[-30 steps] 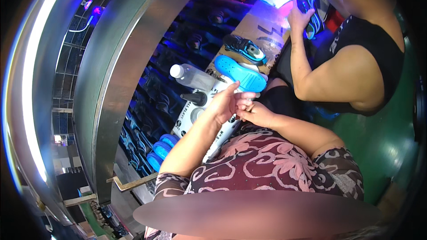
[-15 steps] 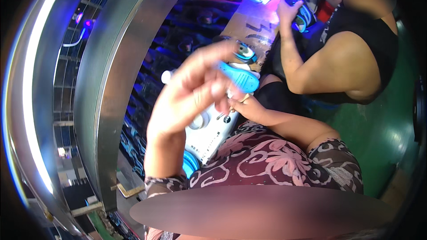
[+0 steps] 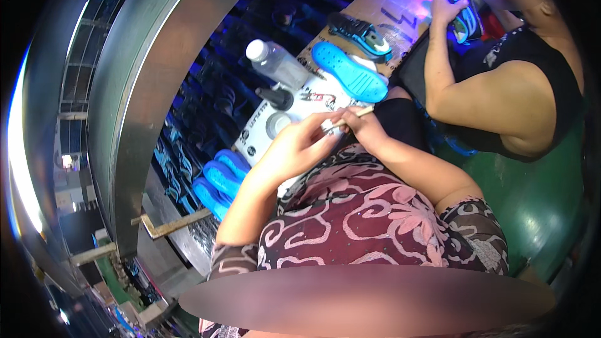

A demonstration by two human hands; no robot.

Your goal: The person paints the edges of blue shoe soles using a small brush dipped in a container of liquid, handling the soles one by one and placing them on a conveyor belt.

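My right hand point(image 3: 364, 130) is closed on a thin pale stick point(image 3: 364, 111), which slants across its fingers and has a whitish bit at its left end. Against it, my left hand point(image 3: 307, 143) has its fingers bent and drawn together at that whitish end; what they pinch is mostly hidden. Just beyond both hands, a blue insole point(image 3: 350, 74) lies on the white printed surface point(image 3: 253, 131). A round white container point(image 3: 278, 125), a black cone-shaped nozzle point(image 3: 275, 97) and a clear bottle point(image 3: 278, 66) with a white cap stand left of it.
Several blue insoles point(image 3: 219, 178) lie by my left forearm. A black-and-blue shoe point(image 3: 360, 36) rests on cardboard point(image 3: 394, 9). Rows of dark shoes fill the area beside a curved metal edge point(image 3: 134, 119). At right, a co-worker point(image 3: 501, 87) holds another shoe point(image 3: 462, 6).
My left hand, earlier raised and blurred over the insole, has come down to meet my right hand. The view has shifted, revealing the bottle, nozzle and stacked insoles.
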